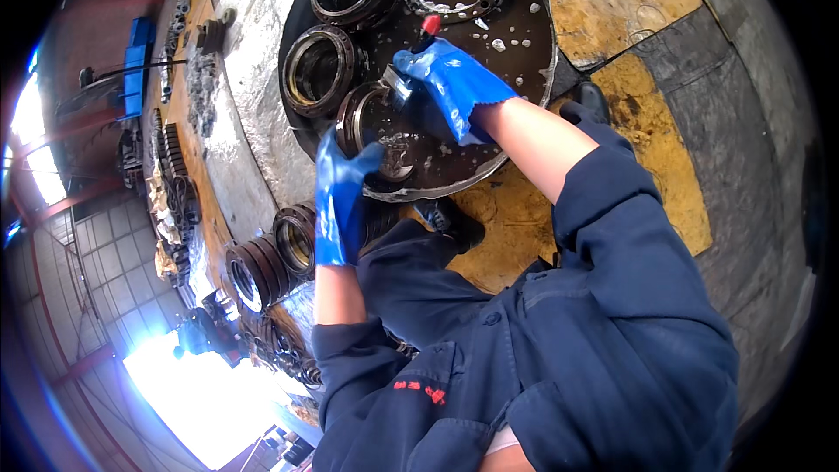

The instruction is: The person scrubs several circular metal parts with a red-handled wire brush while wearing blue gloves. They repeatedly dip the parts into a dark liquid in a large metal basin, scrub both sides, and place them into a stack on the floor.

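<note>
Tub (458,190), brown liquid (489,65), rings (351,63) inside; gloved hands (339,197)

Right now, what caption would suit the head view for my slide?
Right hand with a red-ended tool, left hand at a metal ring, over a basin of dark liquid.

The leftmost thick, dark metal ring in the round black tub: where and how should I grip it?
Grip the dark metal ring by its right rim, probably from above: its round opening faces up, so the rim is exposed inside and out; its left side sits close to the edge of the black tub.
</note>
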Action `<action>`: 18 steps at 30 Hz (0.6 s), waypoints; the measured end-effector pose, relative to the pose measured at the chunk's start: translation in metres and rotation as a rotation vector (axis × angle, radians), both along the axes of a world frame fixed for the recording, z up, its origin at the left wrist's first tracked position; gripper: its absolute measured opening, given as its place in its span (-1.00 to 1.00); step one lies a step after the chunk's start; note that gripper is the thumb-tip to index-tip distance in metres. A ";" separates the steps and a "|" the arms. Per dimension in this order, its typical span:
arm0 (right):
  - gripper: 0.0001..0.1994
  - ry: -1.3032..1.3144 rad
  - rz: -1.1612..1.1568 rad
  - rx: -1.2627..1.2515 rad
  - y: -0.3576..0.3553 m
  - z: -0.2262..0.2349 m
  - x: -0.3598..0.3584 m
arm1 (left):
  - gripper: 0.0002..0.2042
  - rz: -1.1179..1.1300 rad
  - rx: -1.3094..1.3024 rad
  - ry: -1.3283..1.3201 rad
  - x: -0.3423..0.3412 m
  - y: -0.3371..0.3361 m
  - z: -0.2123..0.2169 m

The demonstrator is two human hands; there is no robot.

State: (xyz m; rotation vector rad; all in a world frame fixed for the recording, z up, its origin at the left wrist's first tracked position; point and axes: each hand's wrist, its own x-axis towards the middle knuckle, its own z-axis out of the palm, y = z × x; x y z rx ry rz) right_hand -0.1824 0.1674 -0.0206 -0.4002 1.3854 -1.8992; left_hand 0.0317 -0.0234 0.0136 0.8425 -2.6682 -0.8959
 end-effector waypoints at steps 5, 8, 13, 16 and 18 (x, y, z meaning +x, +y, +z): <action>-0.63 0.371 -0.023 0.410 0.006 -0.028 -0.009 | -0.32 -0.138 -0.025 -0.595 -0.130 -0.008 0.029; -0.62 0.148 -0.023 0.425 -0.013 -0.037 0.001 | -0.49 -0.014 0.201 -0.789 -0.151 -0.035 0.014; -0.65 0.220 -0.069 0.437 -0.013 -0.034 -0.017 | -0.61 -0.256 -0.112 -0.866 -0.166 -0.017 0.014; -0.64 0.186 -0.076 0.424 -0.010 -0.033 -0.044 | -0.55 0.007 0.093 -0.573 -0.129 0.000 0.031; -0.61 0.146 0.016 0.368 0.011 0.008 -0.046 | -0.47 0.052 0.336 -0.128 -0.067 0.000 0.019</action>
